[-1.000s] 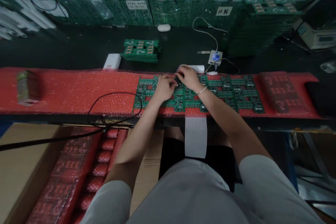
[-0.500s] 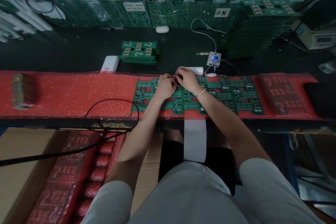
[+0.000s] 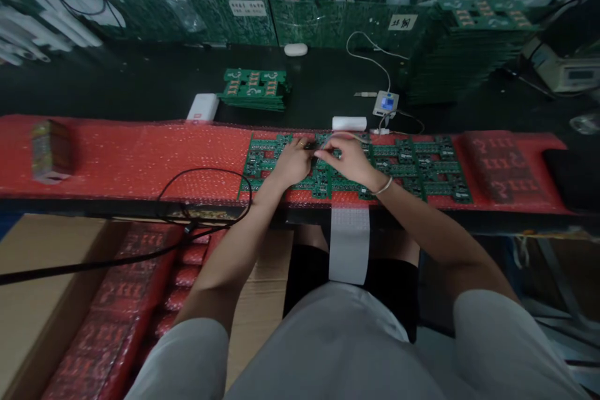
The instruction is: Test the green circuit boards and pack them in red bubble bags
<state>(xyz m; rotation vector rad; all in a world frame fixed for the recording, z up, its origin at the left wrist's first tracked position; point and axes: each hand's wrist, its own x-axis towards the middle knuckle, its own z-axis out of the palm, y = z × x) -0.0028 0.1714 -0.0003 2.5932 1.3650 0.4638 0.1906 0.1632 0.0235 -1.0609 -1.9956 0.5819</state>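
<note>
Several green circuit boards [image 3: 440,165] lie joined in a row on red bubble wrap [image 3: 201,150]. My left hand [image 3: 294,164] is on the left part of the row, its bent fingers pressed on a board. Close beside it, my right hand [image 3: 350,159] pinches the end of a thin pale cable [image 3: 349,135] just above the boards. The cable runs right towards a white plug [image 3: 379,132] by a small USB meter [image 3: 387,102] with a lit screen. The fingertips of both hands nearly meet, and the cable's tip is too small to make out.
Behind the row lie a white cylinder [image 3: 349,124], a white power bank [image 3: 203,107] and a board stack [image 3: 255,89]. A taller stack [image 3: 473,56] stands back right. A small box [image 3: 51,151] sits left; a black cable [image 3: 117,262] loops over the front edge.
Both hands have come slightly nearer the front edge. My right hand has shifted right and turned, drawing the thin cable forward over the boards. The whole view has shifted a little.
</note>
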